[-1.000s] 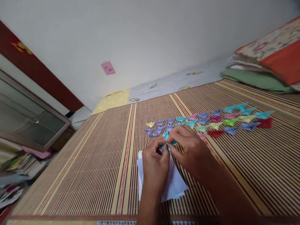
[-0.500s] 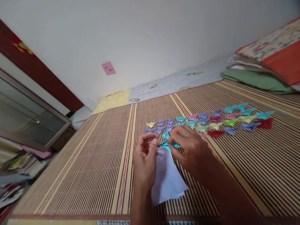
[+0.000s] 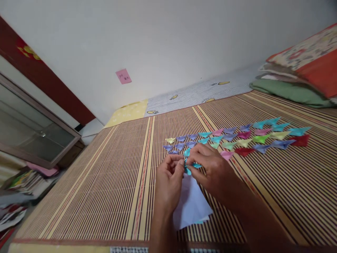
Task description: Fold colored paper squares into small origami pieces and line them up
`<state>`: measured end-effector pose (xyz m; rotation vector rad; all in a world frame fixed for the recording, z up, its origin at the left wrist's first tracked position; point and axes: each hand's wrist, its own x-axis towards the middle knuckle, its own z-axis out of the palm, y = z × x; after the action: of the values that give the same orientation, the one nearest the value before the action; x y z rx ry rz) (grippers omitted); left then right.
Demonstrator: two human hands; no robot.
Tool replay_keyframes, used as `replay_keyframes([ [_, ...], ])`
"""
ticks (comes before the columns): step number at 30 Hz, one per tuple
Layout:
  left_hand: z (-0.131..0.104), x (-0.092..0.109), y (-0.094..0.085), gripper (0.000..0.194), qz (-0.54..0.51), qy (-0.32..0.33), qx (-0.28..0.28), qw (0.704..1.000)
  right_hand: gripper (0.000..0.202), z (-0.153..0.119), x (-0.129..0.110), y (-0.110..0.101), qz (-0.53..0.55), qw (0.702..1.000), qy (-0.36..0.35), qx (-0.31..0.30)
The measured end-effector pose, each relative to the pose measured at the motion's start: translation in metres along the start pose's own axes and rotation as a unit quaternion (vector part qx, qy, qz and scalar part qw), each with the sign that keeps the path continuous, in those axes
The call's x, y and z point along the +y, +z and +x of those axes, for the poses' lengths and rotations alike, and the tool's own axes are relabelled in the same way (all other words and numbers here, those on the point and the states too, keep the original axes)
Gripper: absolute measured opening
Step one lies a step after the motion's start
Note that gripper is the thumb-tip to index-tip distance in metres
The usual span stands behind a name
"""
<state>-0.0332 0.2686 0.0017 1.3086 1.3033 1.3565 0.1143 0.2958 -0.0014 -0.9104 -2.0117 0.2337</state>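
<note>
A small folded turquoise paper piece [image 3: 187,170] is between my two hands, above a stack of pale sheets [image 3: 191,203]. My left hand [image 3: 172,172] pinches its left side between thumb and fingers. The fingers of my right hand [image 3: 207,163] close on it from the right and partly cover it. Beyond the hands, folded paper pieces in several colours lie in rows on the striped mat, among them a red one [image 3: 244,151], a pink one [image 3: 226,155] and a yellow one [image 3: 170,140].
The striped mat [image 3: 105,186] spreads under everything. Folded bedding with a green pillow [image 3: 289,92] lies at the back right. A pink note [image 3: 123,76] is on the wall. To the left stand a glass-fronted cabinet [image 3: 34,126] and a pile of books [image 3: 28,182].
My left hand has moved right, closer to my right hand. The turquoise paper now looks narrower and more bunched between the fingers. The view has shifted slightly.
</note>
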Motion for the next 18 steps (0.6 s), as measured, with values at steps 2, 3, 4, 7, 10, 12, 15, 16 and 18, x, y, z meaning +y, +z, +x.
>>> replay_keyframes([
  [2,0.0,-0.002,0.002,0.016,-0.003,-0.004,0.016,1.0,0.017,0.0,0.0,0.003,-0.003,1.0,-0.011,-0.005],
  [3,0.001,-0.003,0.002,0.017,-0.004,-0.007,0.019,1.0,0.017,0.0,0.001,0.004,-0.005,1.0,-0.014,-0.005],
  [4,0.001,-0.003,0.001,0.019,-0.005,-0.009,0.02,1.0,0.017,0.0,0.001,0.004,-0.007,1.0,-0.014,-0.004],
  [7,0.004,-0.002,-0.01,0.029,-0.016,-0.016,0.042,0.999,0.017,-0.001,0.007,-0.003,0.0,1.0,0.002,0.013],
  [10,0.006,-0.001,-0.027,0.036,-0.052,-0.009,0.144,0.988,0.015,-0.003,0.017,-0.019,0.004,0.996,0.051,0.071],
  [12,0.008,-0.002,-0.035,0.035,-0.087,0.004,0.186,0.979,0.013,-0.006,0.023,-0.031,-0.005,0.989,0.081,0.126],
  [15,0.009,-0.004,-0.038,0.031,-0.126,0.005,0.173,0.977,0.009,-0.012,0.032,-0.046,-0.017,0.974,0.124,0.189],
  [16,0.009,-0.005,-0.037,0.03,-0.132,0.003,0.16,0.978,0.007,-0.014,0.035,-0.05,-0.02,0.969,0.137,0.207],
  [18,0.01,-0.005,-0.036,0.028,-0.136,-0.001,0.145,0.98,0.004,-0.02,0.042,-0.06,-0.023,0.955,0.168,0.244],
])
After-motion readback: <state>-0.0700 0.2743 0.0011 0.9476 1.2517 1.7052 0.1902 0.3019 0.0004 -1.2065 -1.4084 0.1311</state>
